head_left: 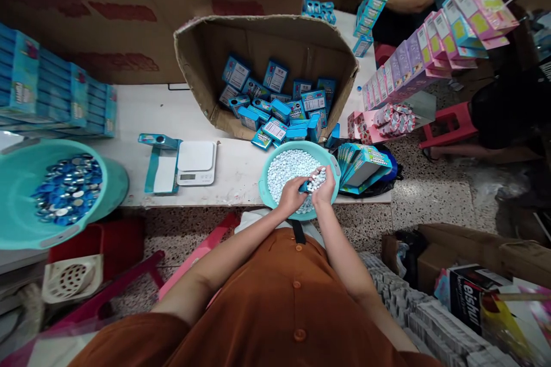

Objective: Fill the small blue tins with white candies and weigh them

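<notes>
A turquoise basin (263, 188) at the table's front edge holds many small white candies (286, 169). My left hand (293, 196) is over the basin, its fingers closed round a small blue box (305, 186), mostly hidden by the fingers. Close against it, my right hand (326, 188) is cupped and full of white candies (317, 179). The box's end meets the candies in that palm. Behind the basin, a cardboard carton (206, 100) lies with its mouth facing me and contains many small blue boxes (275, 126).
Left of the basin are a white scale (197, 163) and an open blue display box (162, 169). A turquoise tub (109, 183) holds blue and silver pieces. Folded cartons (361, 166) lie at right. Pink boxes (396, 71) stand beyond. Across the table, a person's arm (408, 0) touches stacked boxes.
</notes>
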### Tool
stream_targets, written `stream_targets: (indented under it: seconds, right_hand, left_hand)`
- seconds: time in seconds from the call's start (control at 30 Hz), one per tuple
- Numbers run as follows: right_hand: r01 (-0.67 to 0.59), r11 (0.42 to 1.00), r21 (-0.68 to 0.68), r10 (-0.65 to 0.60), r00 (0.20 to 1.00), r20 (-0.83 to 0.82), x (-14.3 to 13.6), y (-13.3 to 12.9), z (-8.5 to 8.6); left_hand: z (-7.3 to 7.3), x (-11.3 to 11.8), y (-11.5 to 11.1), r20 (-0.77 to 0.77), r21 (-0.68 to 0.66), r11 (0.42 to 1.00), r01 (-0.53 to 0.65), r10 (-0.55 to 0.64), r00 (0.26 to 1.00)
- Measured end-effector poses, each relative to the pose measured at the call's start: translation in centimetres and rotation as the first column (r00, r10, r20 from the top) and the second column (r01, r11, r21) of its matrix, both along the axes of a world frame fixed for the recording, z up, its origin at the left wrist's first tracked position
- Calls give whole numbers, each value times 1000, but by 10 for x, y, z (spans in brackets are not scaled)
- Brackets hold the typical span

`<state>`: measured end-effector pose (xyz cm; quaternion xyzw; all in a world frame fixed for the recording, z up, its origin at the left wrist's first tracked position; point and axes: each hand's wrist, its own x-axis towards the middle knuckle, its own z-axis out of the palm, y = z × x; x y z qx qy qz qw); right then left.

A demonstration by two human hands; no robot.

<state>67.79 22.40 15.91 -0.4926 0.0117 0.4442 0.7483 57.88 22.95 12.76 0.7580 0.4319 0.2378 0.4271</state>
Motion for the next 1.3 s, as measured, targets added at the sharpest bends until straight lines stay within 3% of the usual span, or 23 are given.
stream_targets:
  seconds: [0.23,0.37,0.5,0.77,0.93,1.3]
  right_hand:
    - [-43,998,-42,46,996,75,3,4,1]
    - [-68,996,-55,72,994,84,5,2,0]
    - [-118,993,-23,120,984,129,6,1,-3]
    - [-95,995,-37,101,967,232,3,1,-4]
    - [-23,999,-37,30,979,200,3,4,0]
    - [-38,999,-33,44,974,222,0,3,7]
  left_hand:
    - [-5,4,1,30,-45,996,-77,79,996]
    - [-3,4,3,22,-35,999,-14,15,1000]
    - [-2,4,5,5,-62,995,-80,81,997]
    - [-4,7,6,41,-75,994,-83,87,995]
    - [-4,9,6,45,-36,998,-43,44,998]
    - [-4,9,5,78,-67,996,-52,58,995]
